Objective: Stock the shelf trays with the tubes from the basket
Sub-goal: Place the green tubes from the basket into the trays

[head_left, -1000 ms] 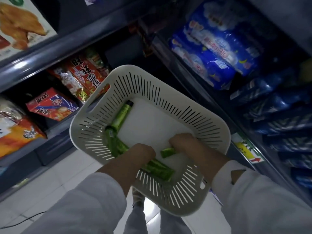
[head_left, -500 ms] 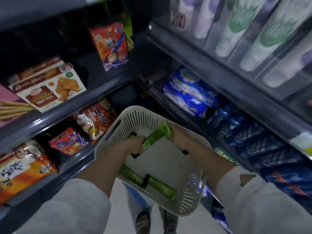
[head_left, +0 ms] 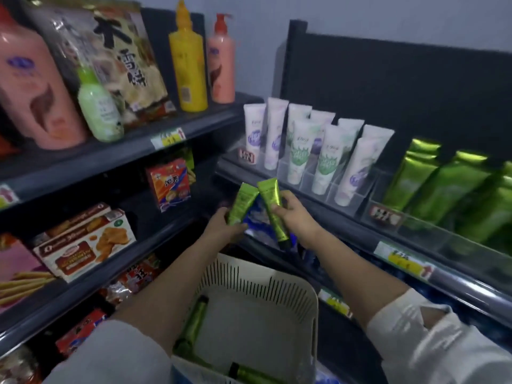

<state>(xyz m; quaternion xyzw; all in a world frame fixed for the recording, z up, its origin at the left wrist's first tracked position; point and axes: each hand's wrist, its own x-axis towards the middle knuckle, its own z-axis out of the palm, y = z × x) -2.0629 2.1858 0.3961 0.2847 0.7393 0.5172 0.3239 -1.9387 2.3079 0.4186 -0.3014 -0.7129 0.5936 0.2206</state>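
Your left hand (head_left: 221, 227) — fingers clamped round the lower half of a green tube (head_left: 243, 200), crimped end up. Your right hand (head_left: 295, 214) — fingers curled round a second tube (head_left: 273, 214), black cap pointing down. The two crimped ends sit side by side just above your fingers. Below both hands: white basket (head_left: 277, 277), loose tubes (head_left: 197, 320) lying inside. Up and right of your right fingers: clear shelf trays (head_left: 349, 196) holding upright white tubes (head_left: 327, 159). Further right: green packs (head_left: 440, 187).
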